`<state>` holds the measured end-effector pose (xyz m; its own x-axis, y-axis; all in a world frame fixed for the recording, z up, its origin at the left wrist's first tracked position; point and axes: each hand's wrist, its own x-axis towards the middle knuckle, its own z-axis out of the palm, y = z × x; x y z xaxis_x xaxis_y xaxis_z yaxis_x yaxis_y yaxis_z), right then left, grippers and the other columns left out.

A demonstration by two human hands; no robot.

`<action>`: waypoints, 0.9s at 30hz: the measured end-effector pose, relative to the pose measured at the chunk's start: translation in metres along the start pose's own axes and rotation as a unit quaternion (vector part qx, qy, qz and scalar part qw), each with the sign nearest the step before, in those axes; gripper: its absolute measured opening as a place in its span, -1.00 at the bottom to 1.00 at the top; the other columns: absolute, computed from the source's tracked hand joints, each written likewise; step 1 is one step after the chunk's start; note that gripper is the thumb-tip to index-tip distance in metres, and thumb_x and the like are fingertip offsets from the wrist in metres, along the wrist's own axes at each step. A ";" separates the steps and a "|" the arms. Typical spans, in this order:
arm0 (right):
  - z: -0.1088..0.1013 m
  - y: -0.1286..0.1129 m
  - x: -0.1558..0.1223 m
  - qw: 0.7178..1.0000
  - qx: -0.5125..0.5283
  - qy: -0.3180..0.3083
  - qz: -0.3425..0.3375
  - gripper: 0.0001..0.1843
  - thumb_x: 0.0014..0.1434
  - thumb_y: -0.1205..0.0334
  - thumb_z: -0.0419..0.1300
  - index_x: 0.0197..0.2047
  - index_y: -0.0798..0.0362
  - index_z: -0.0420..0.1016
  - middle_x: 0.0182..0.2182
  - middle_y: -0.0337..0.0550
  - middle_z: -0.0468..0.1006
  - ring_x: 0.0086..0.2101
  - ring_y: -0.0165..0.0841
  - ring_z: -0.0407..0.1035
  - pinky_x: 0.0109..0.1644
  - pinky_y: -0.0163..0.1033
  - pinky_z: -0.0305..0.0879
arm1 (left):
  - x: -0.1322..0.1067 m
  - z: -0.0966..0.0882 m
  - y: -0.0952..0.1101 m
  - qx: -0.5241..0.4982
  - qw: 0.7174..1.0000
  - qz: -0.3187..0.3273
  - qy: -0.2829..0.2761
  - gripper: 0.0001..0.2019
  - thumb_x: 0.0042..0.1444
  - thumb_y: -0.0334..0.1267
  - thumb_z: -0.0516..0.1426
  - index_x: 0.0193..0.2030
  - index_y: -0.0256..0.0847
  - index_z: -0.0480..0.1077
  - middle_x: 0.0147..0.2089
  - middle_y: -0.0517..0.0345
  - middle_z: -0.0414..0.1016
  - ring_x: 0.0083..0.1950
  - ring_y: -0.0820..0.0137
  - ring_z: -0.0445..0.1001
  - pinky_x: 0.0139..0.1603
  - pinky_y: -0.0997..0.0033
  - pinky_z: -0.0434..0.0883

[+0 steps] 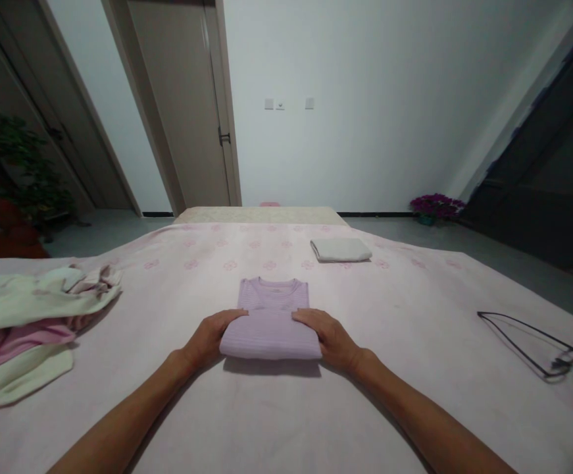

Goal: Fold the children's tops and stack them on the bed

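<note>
A lilac shirt (270,334) lies in the middle of the pink-and-white sheet (271,421), its neckline facing away from me. Its lower part is folded up into a thick band over the chest. At the left end of that fold, my left hand (218,332) grips the edge, thumb side on top. My right hand (326,334) holds the opposite end the same way. The fingers of both hands are partly hidden under or behind the fabric. The near edge of the fold is slightly raised and casts a shadow on the sheet.
A folded white cloth (341,249) lies farther back, right of centre. On the left is a loose pile of clothes (24,329) in cream and pink. A black wire hanger (533,339) rests at right. Beyond the bed stand a door (180,105) and purple flowers (437,205).
</note>
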<state>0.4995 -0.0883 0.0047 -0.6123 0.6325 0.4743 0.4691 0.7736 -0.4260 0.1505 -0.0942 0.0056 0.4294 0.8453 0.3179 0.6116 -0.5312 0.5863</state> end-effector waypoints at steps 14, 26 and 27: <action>0.038 0.020 0.065 0.930 -0.014 0.140 0.340 -0.64 0.40 0.01 -0.14 -0.03 -0.02 0.39 -0.26 -0.11 0.60 -0.28 -0.26 0.48 -0.22 -0.24 0.31 | 0.036 0.023 0.010 -0.014 0.954 -0.274 0.123 -0.55 0.29 0.04 -0.05 0.09 -0.24 0.39 -0.12 -0.06 0.61 -0.13 0.17 0.56 -0.16 0.29 0.40; 0.022 0.006 0.071 0.932 -0.206 0.088 0.285 -0.45 0.38 0.13 -0.06 0.37 0.11 0.16 0.21 0.15 0.37 0.18 -0.07 0.26 0.24 0.05 0.17 | 0.045 0.002 0.005 0.113 0.938 -0.316 0.087 -0.29 0.27 0.10 -0.01 0.40 -0.37 0.08 0.13 -0.29 0.49 0.07 0.08 0.52 0.00 0.20 0.39; 0.024 0.005 0.072 0.940 -0.204 0.075 0.261 -0.42 0.39 0.11 -0.08 0.40 0.12 0.10 0.28 0.15 0.30 0.26 -0.08 0.16 0.31 0.06 0.08 | 0.047 0.002 0.001 0.100 0.939 -0.319 0.086 -0.27 0.25 0.10 0.02 0.39 -0.40 0.09 0.15 -0.31 0.47 0.08 0.08 0.51 0.02 0.20 0.38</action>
<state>0.4421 -0.0398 0.0182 -0.1481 0.9050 0.3988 0.9051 0.2865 -0.3141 0.1724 -0.0550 0.0191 -0.1695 0.9826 0.0758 0.8277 0.1002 0.5522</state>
